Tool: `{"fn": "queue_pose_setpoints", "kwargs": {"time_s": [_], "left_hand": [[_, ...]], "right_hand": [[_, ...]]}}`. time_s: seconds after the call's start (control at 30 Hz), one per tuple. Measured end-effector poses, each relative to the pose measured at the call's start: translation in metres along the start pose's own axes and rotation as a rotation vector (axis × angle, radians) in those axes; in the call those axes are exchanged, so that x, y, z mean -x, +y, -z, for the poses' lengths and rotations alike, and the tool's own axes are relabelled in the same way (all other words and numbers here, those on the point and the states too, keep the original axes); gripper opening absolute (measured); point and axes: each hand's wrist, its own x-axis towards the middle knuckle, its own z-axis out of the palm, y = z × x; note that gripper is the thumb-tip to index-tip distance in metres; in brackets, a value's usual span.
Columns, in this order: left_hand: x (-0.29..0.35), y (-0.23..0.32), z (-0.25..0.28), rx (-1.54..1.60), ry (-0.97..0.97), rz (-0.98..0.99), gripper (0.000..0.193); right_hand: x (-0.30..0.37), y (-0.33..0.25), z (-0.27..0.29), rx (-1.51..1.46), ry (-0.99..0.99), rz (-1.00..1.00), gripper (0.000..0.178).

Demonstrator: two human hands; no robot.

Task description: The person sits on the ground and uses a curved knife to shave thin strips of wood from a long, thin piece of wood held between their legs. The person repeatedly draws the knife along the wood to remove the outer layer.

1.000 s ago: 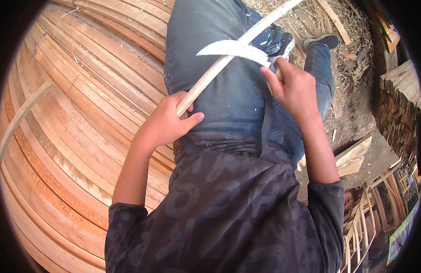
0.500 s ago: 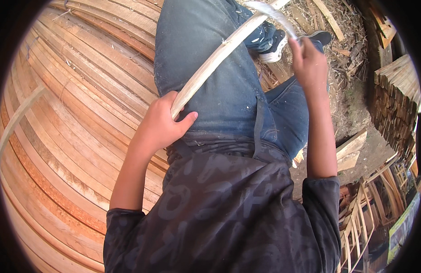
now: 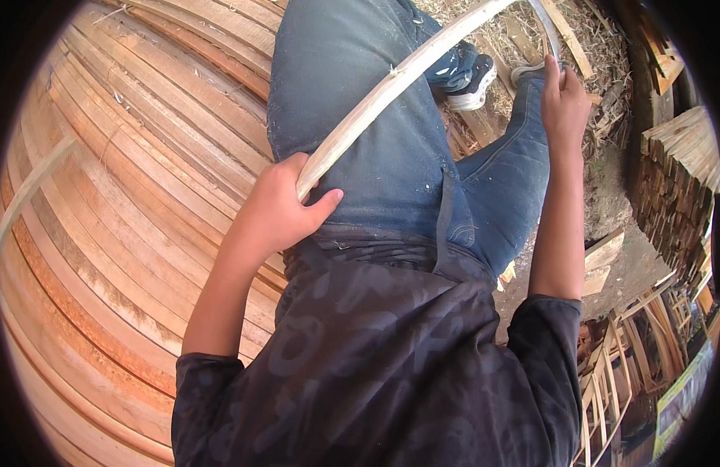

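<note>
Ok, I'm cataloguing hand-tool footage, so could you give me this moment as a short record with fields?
Left hand: left hand, closed around the near end of a pale wooden stick
Right hand: right hand, gripping a curved knife
Stick: slants over the jeans toward the picture's top edge
Knife: near the stick's far visible part; tip out of view, contact unclear
Person's left: long wooden planks, side by side
Ground ahead: wood shavings
Person's right: stacked wood
</note>
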Motion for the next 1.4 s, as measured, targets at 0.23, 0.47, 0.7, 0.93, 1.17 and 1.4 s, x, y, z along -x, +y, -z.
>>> {"fn": "queue_pose_setpoints", "kwargs": {"time_s": [0.23,0.47,0.7,0.93,1.17,1.4], "left_hand": [[0.002,0.009,-0.001,-0.040,0.007,0.081,0.033],[0.004,0.011,-0.023,-0.187,0.200,0.062,0.034],[0.005,0.009,-0.040,-0.259,0.296,0.018,0.036],[0.009,0.008,-0.041,-0.307,0.290,0.025,0.038],[0.009,0.012,-0.043,-0.271,0.284,0.050,0.034],[0.008,0.013,-0.046,-0.253,0.305,0.043,0.035]], "right_hand": [[0.048,-0.065,0.014,0.004,-0.213,0.400,0.043],[0.065,-0.087,0.036,0.034,-0.331,0.366,0.043],[0.069,-0.080,0.046,0.144,-0.247,0.329,0.039],[0.070,-0.091,0.050,0.264,-0.239,0.453,0.041],[0.094,-0.108,0.058,0.193,-0.318,0.430,0.041],[0.102,-0.113,0.066,0.204,-0.370,0.414,0.041]]}}
